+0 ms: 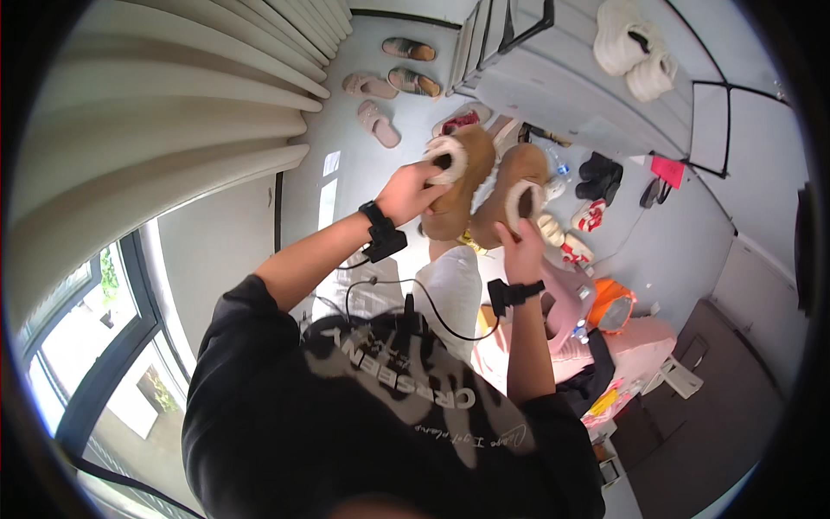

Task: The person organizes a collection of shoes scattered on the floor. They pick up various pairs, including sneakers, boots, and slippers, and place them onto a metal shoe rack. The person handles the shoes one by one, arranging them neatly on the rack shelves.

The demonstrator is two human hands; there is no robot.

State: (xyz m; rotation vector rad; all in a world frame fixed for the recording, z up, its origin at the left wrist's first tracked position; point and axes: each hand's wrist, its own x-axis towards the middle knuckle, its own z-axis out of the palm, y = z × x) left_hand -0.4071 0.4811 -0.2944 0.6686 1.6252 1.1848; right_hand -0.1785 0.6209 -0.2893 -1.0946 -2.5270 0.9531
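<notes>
My left hand (410,193) grips a brown ankle boot (468,194) by its pale fleece collar, thumb against the side. A matching boot (519,163) is in my right hand (522,252), held near the fleece-lined opening. Both boots are up in front of me, side by side with a narrow gap between them. Their light soles show along the facing edges. Just past them on the floor lies a shoe with red inside (463,121), partly hidden by the left-hand boot. Each wrist wears a black strapped device, and a black cable runs across my front.
Slippers (379,123) and patterned clogs (414,82) lie on the floor ahead. White sneakers (626,45) sit on a rack (570,97) at the right. Black shoes (598,178), red-and-white shoes (589,215), an orange bag (609,305) and pink bedding (639,344) are nearby. A curtain (175,97) hangs left.
</notes>
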